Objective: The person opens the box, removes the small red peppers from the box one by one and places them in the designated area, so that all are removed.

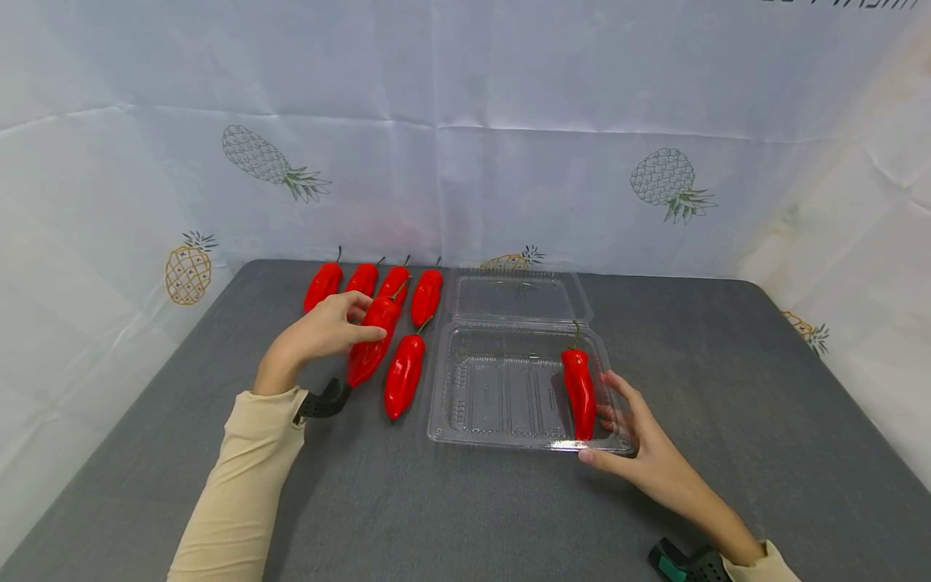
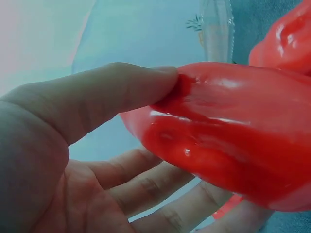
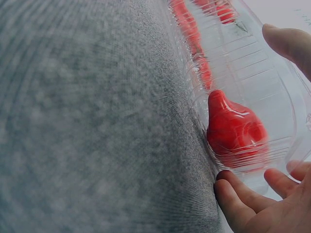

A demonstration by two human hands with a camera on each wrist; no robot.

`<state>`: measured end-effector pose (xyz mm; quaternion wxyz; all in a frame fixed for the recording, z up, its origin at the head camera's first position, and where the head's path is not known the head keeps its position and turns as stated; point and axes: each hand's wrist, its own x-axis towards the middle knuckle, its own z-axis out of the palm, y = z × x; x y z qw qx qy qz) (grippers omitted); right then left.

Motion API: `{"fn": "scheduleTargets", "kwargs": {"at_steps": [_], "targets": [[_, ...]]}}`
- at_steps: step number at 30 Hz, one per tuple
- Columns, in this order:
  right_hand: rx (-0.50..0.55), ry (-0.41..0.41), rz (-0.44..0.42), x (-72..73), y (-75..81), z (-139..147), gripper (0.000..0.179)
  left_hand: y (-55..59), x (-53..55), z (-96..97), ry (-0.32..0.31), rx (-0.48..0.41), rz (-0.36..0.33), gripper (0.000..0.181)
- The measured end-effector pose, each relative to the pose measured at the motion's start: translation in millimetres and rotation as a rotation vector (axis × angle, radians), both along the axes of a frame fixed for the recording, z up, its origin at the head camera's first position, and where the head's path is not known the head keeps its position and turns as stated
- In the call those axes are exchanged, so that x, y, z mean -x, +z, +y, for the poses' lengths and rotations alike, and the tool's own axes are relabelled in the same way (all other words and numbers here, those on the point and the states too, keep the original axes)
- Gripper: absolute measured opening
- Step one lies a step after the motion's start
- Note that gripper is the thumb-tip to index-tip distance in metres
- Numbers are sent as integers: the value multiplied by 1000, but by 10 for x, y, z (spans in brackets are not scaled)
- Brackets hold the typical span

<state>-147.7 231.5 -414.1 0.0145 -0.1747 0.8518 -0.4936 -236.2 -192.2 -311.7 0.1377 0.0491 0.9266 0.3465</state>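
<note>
My left hand (image 1: 324,330) pinches a glossy red chili pepper (image 1: 372,343) between thumb and fingers, its green stem pointing up and away. In the left wrist view, the thumb presses on top of this pepper (image 2: 238,131) while the fingers lie beneath it. A clear plastic clamshell container (image 1: 494,441) stands in the middle with its lid folded back. Inside, along the right wall, lies one red pepper (image 1: 579,396). My right hand (image 1: 647,449) grips the container's near right corner, thumb at the front rim and fingers along the right side.
Beside the container's left wall lies a loose pepper (image 1: 404,376). Several more form a row at the back left, among them the leftmost pepper (image 1: 323,283). The transparent lid (image 1: 520,297) lies flat toward the table's back edge. A white pineapple-print cloth (image 1: 465,186) hangs behind the grey table (image 1: 436,517).
</note>
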Motion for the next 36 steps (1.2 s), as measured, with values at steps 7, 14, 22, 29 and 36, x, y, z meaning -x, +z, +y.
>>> {"fn": "scheduleTargets", "kwargs": {"at_steps": [7, 14, 22, 29, 36], "targets": [[-2, -6, -12, -1, 7, -2, 102, -67, 34, -68, 5, -16, -67, 70], [-8, -14, -14, -1, 3, -5, 103, -160, 83, -136, 22, -50, -111, 68], [-8, -13, -5, -1, 3, -6, 103, -209, 111, -169, 24, -33, -145, 69], [-7, -12, -10, 3, 8, -5, 103, -250, 109, -195, 7, -41, -190, 72], [-6, -6, -15, -4, 16, 1, 103, -282, 107, -205, 17, -55, -206, 71]]}}
